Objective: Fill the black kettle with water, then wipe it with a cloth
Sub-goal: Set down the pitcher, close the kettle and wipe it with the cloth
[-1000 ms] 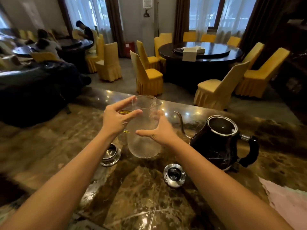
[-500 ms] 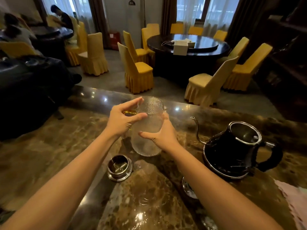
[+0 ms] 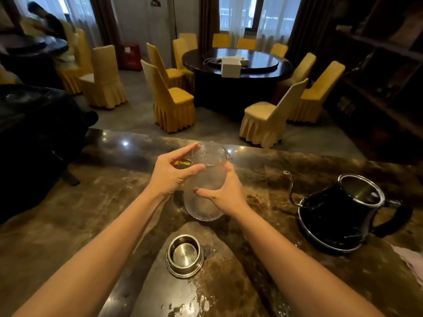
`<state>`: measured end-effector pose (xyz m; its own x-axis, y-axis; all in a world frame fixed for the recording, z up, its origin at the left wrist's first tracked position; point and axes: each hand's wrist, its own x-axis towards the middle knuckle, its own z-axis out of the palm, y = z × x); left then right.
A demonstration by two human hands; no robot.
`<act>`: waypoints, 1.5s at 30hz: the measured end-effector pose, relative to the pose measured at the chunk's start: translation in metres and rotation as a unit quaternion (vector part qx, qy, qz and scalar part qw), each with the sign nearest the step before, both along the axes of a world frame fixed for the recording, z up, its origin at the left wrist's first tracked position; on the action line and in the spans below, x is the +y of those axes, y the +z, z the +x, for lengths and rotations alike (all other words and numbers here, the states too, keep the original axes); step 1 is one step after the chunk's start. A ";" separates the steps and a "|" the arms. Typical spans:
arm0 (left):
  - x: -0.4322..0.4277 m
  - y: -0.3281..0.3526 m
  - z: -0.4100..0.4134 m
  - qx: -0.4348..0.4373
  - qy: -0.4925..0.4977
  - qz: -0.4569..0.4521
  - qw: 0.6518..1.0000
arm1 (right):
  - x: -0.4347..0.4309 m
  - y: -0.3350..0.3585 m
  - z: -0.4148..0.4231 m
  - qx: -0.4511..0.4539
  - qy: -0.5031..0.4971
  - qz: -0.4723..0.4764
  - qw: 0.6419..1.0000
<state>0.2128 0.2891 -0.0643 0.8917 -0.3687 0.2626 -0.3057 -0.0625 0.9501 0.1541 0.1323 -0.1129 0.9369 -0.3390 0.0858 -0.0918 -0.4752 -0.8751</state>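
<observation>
The pour would likely go best if the dimpled clear glass pitcher point(image 3: 206, 186) were lifted level, carried right and tipped slowly over the open mouth of the black gooseneck kettle point(image 3: 338, 216), which stood lidless toward the right edge of the marble tabletop point(image 3: 68, 225). The left hand point(image 3: 170, 175) gripped the pitcher's upper wall, thumb in front, beside its gold handle. A round steel lid point(image 3: 185, 257) lay upturned nearer the front edge. The right hand point(image 3: 225, 193) clasped the pitcher's lower right side. A pale pink cloth point(image 3: 412, 261) lay at the right edge.
</observation>
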 end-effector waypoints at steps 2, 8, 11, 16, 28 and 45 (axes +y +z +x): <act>0.000 -0.003 0.003 -0.001 0.004 -0.001 1.000 | -0.002 0.000 0.003 0.005 0.007 -0.001 1.000; -0.001 -0.002 0.004 -0.021 0.003 0.050 0.999 | -0.003 -0.002 0.001 0.016 0.019 0.010 1.000; 0.002 0.002 -0.001 -0.060 0.019 0.099 0.993 | -0.006 0.001 -0.004 0.029 0.029 0.014 0.999; -0.001 0.008 -0.023 -0.209 0.148 0.176 0.951 | -0.023 0.015 -0.025 0.019 0.026 0.088 0.996; -0.126 -0.020 -0.125 -0.231 -0.053 0.120 0.964 | -0.119 0.036 -0.151 0.027 -0.022 0.152 0.988; -0.240 -0.086 -0.253 -0.110 0.010 0.331 0.937 | -0.283 -0.023 -0.308 0.112 -0.005 0.084 0.990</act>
